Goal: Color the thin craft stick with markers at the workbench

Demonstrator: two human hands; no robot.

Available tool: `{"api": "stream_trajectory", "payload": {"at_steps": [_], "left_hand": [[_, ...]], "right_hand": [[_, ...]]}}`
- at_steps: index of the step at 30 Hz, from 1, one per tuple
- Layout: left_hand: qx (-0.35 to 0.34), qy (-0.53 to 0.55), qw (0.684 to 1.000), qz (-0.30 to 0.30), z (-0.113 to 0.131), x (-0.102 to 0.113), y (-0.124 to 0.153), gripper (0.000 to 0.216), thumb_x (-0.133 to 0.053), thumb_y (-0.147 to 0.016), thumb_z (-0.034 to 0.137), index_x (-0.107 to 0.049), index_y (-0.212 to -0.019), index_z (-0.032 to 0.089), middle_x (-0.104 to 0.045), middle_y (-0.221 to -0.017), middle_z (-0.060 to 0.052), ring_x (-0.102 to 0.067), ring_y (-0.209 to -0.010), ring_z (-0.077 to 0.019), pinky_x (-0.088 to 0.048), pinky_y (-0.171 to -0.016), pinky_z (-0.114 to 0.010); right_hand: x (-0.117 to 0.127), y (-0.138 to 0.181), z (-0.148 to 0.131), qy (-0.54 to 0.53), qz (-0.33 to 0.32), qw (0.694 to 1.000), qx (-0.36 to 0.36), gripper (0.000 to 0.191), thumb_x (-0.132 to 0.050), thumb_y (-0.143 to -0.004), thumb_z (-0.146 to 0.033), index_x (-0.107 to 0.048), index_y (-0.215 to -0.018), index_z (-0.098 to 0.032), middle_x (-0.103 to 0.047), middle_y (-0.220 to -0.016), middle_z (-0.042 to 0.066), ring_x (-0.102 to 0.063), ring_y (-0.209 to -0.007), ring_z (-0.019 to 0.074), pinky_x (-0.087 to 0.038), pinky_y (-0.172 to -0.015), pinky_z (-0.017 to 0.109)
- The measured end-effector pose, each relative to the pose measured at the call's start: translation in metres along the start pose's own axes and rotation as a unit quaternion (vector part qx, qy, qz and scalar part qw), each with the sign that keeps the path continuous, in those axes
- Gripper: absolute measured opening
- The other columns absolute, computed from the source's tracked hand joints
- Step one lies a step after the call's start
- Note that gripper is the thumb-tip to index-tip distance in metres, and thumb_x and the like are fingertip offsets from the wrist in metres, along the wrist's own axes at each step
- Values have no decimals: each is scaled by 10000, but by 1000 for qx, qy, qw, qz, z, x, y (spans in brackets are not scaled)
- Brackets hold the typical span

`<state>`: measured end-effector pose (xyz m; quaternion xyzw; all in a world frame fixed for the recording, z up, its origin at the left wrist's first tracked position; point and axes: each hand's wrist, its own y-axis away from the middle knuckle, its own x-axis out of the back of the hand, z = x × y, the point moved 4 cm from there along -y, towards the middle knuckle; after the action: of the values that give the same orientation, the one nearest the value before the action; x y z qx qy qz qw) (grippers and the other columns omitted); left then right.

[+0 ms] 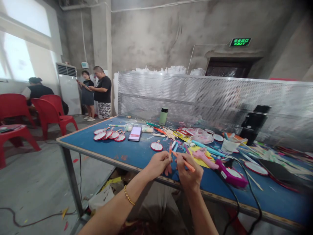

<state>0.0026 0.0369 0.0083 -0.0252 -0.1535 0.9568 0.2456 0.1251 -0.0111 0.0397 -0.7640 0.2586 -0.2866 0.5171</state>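
Nearest the lens: two bare forearms, gold bead bracelet [128, 195] on the left wrist. Left hand [157, 164] curled, fingers closed together on a short orange stick [170, 148] held upright. Right hand [188, 171] just beside it, fingers pinched on a second orange stick [187, 163] slanting down to the right; upper end of that stick near the left fingertips, touching or not, cannot tell. Both hands over the near edge of the blue table [102, 147].

Beyond the hands: a single round red-rimmed fan [156, 146], a row of like fans [109, 134] further left, a pink glue gun [204, 157] on yellow paper, a purple device [231, 175] with a black cord. Clear plastic bag [201, 136] mid-table, seemingly holding more red-rimmed pieces, blurred. Green flask [163, 116] standing upright, lid on, contents hidden. Perforated metal screen [195, 94] behind the table.
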Motion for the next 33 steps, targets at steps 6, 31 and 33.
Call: {"api": "stream_trajectory", "payload": {"at_steps": [6,31,33], "left_hand": [[-2,1,1000,0,0,0,-1,161,-522,-825,344,-492,-799,188,-599,-527,30,-511,-381,-85,-318,-389,-168],[0,-3,1000,2,1,0,0,115,-510,-829,296,-505,-806,184,-606,-533,26,-516,-389,-87,-335,-405,-168],[0,-3,1000,0,1,0,0,112,-508,-830,293,-502,-800,185,-605,-530,26,-517,-388,-88,-333,-401,-167]], "right_hand": [[0,-1,-2,-1,-7,1000,8,219,-544,-934,-255,-684,-780,-187,-681,-640,-13,-600,-509,89,-484,-570,193],[1,-1,-3,15,-2,1000,6,252,-524,-944,-273,-670,-756,-188,-678,-623,-8,-604,-499,94,-487,-561,192],[1,-1,-2,15,-3,1000,6,250,-530,-940,-277,-671,-754,-188,-671,-605,-10,-602,-498,98,-493,-573,195]]}}
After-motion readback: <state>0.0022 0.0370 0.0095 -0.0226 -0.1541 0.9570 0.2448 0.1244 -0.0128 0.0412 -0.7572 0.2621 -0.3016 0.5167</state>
